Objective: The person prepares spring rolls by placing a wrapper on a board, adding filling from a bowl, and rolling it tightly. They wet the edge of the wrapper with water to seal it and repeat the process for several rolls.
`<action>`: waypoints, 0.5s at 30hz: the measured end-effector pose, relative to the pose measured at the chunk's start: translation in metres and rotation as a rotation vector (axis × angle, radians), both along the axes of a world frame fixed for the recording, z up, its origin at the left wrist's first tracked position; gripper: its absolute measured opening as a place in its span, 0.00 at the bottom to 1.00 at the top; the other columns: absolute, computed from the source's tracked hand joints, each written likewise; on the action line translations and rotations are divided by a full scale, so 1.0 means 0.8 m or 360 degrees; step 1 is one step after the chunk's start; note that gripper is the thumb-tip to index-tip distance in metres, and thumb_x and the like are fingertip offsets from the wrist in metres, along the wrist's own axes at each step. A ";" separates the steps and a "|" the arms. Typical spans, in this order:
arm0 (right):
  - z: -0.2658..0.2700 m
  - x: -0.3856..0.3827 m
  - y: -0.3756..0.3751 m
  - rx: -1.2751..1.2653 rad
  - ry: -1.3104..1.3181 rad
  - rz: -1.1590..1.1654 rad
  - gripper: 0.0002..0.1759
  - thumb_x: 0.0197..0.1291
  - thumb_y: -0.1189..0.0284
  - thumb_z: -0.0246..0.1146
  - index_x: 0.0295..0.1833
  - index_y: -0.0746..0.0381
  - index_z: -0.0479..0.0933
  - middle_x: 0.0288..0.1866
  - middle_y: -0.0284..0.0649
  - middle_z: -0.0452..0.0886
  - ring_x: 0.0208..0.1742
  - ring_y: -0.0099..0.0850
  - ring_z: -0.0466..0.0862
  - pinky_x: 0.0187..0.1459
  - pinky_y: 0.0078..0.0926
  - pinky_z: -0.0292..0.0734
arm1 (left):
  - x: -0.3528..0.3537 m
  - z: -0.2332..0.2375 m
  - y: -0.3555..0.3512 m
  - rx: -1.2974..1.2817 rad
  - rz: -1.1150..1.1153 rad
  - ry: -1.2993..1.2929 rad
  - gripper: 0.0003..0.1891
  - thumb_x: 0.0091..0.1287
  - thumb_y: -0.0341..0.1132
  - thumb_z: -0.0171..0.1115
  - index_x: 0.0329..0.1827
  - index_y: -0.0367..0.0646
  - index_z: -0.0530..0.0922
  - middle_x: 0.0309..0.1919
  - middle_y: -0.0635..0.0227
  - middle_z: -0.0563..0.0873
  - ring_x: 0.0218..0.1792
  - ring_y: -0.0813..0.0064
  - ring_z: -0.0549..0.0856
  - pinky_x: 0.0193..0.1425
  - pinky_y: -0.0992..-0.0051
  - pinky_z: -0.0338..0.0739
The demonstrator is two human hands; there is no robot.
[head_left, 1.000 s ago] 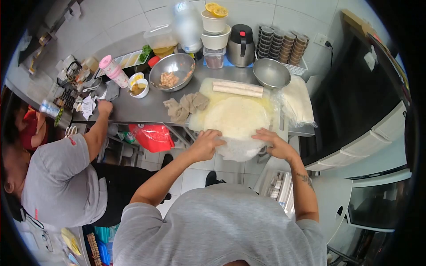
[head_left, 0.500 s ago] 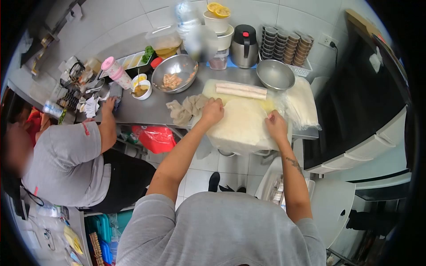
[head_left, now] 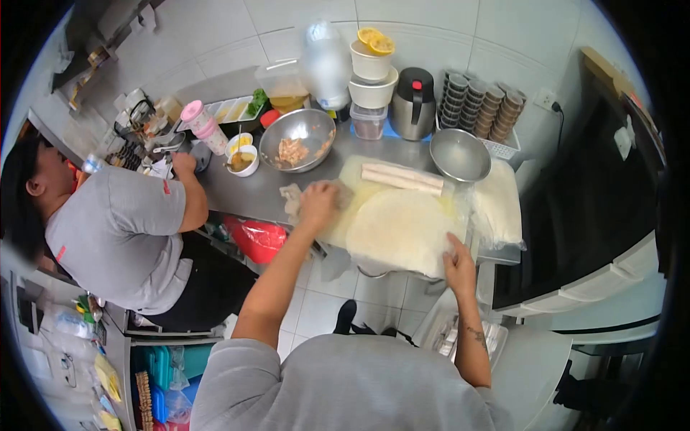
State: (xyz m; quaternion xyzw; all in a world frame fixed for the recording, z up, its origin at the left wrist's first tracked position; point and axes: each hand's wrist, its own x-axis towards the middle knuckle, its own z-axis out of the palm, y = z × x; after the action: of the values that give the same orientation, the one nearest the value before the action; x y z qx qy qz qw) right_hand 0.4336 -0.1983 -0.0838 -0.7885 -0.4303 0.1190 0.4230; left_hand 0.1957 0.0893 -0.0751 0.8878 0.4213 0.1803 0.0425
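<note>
My left hand is closed over a crumpled beige cloth at the left edge of the board; the fingers are a little blurred. A thin, pale round wrapper sheet lies flat over clear plastic on the yellowish board. At the sheet's right edge rests my right hand, thumb and fingers apart. Two long pale rolls lie side by side beyond the sheet. A plastic bag of white sheets sits to the right.
A steel bowl with chopped pinkish filling stands behind the cloth. An empty steel bowl, a thermos jug and stacked cups line the back. Another person works at the left counter. A red bag hangs below.
My left hand has moved from the sheet's upper left edge to the cloth. My right hand has let go of the upper right edge and shifted down along the side. The view has tilted slightly.
</note>
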 end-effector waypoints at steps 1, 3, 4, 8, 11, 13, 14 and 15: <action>0.011 0.003 0.003 0.0009 0.0068 -0.0006 0.29 0.55 0.78 0.60 0.66 0.57 0.71 0.37 0.44 0.77 0.28 0.36 0.75 0.37 0.30 0.74 | -0.022 -0.018 0.012 0.0039 0.0015 0.0015 0.20 0.58 0.31 0.61 0.55 0.58 0.79 0.53 0.67 0.77 0.58 0.58 0.73 0.57 0.55 0.67; 0.005 0.015 0.005 0.0000 0.0290 -0.0054 0.29 0.56 0.77 0.61 0.66 0.57 0.71 0.33 0.43 0.76 0.27 0.36 0.75 0.36 0.32 0.74 | -0.041 -0.026 0.026 0.0094 0.0062 0.0053 0.20 0.58 0.30 0.60 0.55 0.56 0.79 0.54 0.66 0.77 0.58 0.58 0.73 0.56 0.55 0.67; 0.001 0.019 0.005 -0.0009 0.0405 -0.0074 0.29 0.56 0.76 0.62 0.66 0.58 0.70 0.31 0.42 0.76 0.27 0.37 0.76 0.36 0.33 0.74 | -0.043 -0.020 0.031 0.0101 0.0102 0.0086 0.20 0.57 0.30 0.60 0.54 0.54 0.78 0.55 0.64 0.76 0.58 0.57 0.73 0.55 0.55 0.67; -0.014 0.025 0.010 0.0009 0.0081 -0.0136 0.30 0.56 0.75 0.62 0.66 0.58 0.69 0.27 0.40 0.73 0.27 0.35 0.75 0.35 0.32 0.74 | -0.013 0.017 0.000 0.0435 0.0211 -0.0093 0.18 0.57 0.30 0.59 0.52 0.44 0.77 0.53 0.60 0.76 0.56 0.54 0.74 0.55 0.55 0.68; -0.018 0.034 0.012 0.0021 0.0088 -0.0092 0.30 0.56 0.75 0.62 0.67 0.57 0.69 0.28 0.40 0.72 0.27 0.33 0.75 0.35 0.30 0.74 | 0.021 0.004 -0.040 -0.0009 0.0019 -0.0190 0.16 0.59 0.33 0.60 0.50 0.42 0.75 0.47 0.57 0.77 0.51 0.53 0.76 0.53 0.54 0.69; -0.019 0.035 0.009 0.0029 0.0159 -0.0044 0.31 0.56 0.76 0.62 0.67 0.57 0.69 0.28 0.39 0.72 0.27 0.30 0.74 0.34 0.28 0.74 | 0.036 -0.009 -0.059 -0.0213 -0.0045 -0.0215 0.14 0.59 0.34 0.61 0.48 0.42 0.75 0.45 0.57 0.78 0.50 0.53 0.77 0.51 0.54 0.70; -0.019 0.035 0.009 0.0050 0.0238 -0.0039 0.31 0.56 0.76 0.63 0.68 0.56 0.68 0.28 0.38 0.72 0.27 0.29 0.74 0.34 0.27 0.74 | 0.044 -0.012 -0.066 -0.0261 -0.0047 -0.0186 0.14 0.59 0.35 0.62 0.47 0.42 0.75 0.45 0.56 0.78 0.50 0.53 0.77 0.51 0.53 0.70; -0.019 0.034 0.008 0.0072 0.0314 -0.0038 0.32 0.55 0.76 0.64 0.68 0.56 0.68 0.29 0.37 0.72 0.27 0.27 0.75 0.34 0.26 0.74 | 0.048 -0.016 -0.071 -0.0308 -0.0054 -0.0159 0.14 0.59 0.35 0.62 0.46 0.42 0.75 0.44 0.56 0.78 0.49 0.53 0.77 0.50 0.53 0.70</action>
State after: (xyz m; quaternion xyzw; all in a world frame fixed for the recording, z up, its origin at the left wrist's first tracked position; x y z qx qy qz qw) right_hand 0.4610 -0.1915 -0.0989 -0.7684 -0.3796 0.1813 0.4824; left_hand 0.2343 0.0321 -0.0880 0.8764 0.4191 0.1820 0.1521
